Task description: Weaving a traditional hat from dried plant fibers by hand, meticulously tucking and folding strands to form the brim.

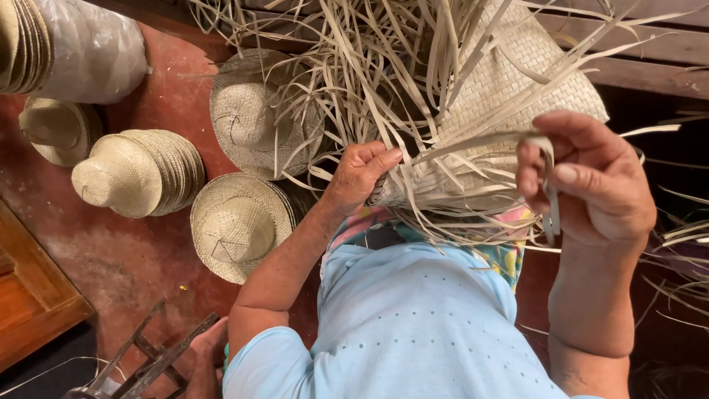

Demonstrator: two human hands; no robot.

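Right hand (591, 185) around straw strip (548, 193)

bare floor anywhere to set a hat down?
Yes: red floor between the hat stacks, wooden board and metal frame. Also a strip between the plastic bag and upper hat. Crowded around both hands: loose straw strips everywhere.

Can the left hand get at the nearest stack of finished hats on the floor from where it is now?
Probably yes. The left hand grips the edge of the woven piece, and the nearest hat stack lies just beside that forearm with bare floor between. It would have to let go of the weave first.
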